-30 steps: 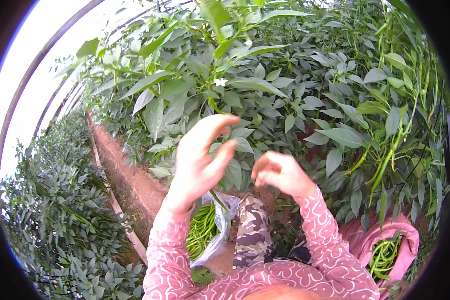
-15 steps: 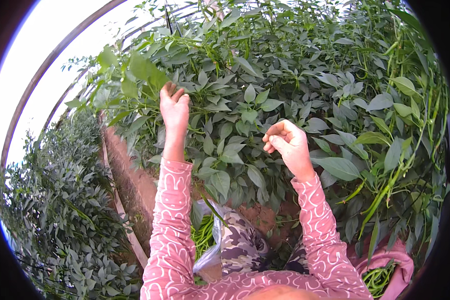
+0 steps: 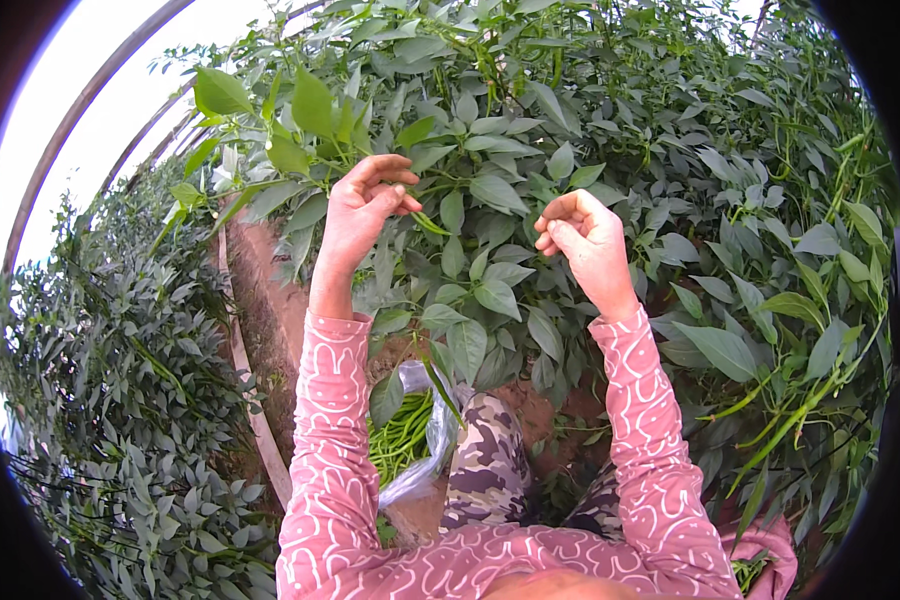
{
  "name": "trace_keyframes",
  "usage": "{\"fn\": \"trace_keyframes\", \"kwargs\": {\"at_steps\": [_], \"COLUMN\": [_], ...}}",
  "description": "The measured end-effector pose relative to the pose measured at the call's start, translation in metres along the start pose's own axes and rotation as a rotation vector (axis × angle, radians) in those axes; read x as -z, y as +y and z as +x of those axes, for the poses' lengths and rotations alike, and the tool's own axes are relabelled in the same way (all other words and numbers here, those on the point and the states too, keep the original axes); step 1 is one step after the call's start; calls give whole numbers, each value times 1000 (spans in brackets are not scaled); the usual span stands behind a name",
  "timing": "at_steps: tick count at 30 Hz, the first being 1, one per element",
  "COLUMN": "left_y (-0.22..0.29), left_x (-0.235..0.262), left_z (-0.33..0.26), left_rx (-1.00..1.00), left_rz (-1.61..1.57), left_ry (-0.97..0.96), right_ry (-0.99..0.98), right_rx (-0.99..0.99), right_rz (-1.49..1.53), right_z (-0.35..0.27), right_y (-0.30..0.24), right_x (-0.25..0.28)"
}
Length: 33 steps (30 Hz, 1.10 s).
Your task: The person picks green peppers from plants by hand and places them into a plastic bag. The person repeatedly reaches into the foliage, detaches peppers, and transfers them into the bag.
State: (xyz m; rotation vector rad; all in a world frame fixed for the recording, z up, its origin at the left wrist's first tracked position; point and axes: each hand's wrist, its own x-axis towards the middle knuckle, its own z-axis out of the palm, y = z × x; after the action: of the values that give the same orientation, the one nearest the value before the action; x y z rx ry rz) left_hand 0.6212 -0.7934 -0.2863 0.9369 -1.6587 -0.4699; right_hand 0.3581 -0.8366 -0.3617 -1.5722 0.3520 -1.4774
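Observation:
My left hand [image 3: 367, 203] is raised at the left edge of a leafy pepper plant [image 3: 500, 190], fingers curled in and thumb near the fingertips. A slim green chili pepper [image 3: 430, 224] sticks out below those fingertips; the rest of it is hidden. Right of it, in front of the leaves, my right hand [image 3: 587, 240] has thumb and fingers drawn together in a pinch. What lies inside that pinch, if anything, cannot be made out. Below my left hand a clear plastic bag [image 3: 440, 440] holds many green chili peppers [image 3: 402, 435].
More green peppers [image 3: 795, 415] hang on a stem at the right. A pink cloth or sack [image 3: 770, 550] with peppers lies at lower right. On the left, a soil path [image 3: 270, 290] with a pale strip [image 3: 255, 410] separates another plant row [image 3: 120, 370]. Curved frame bars [image 3: 80, 110] arch above.
The view has shifted a little. My left hand has come away from the blurred bright leaves, its fingers now turned right toward the chili pepper. My right hand keeps its pinch, slightly higher.

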Motion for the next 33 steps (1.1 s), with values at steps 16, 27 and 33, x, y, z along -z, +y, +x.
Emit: {"fn": "trace_keyframes", "kwargs": {"at_steps": [16, 27, 33], "left_y": [4, 30, 27], "left_x": [-15, -54, -62], "left_z": [10, 92, 159], "left_rx": [-21, -154, -156], "left_rz": [103, -232, -13], "left_ry": [106, 160, 262], "right_ry": [232, 380, 528], "right_rx": [290, 1048, 913], "right_rz": [-493, -1315, -1198], "right_z": [166, 245, 291], "right_y": [28, -18, -44], "right_x": [7, -27, 20]}}
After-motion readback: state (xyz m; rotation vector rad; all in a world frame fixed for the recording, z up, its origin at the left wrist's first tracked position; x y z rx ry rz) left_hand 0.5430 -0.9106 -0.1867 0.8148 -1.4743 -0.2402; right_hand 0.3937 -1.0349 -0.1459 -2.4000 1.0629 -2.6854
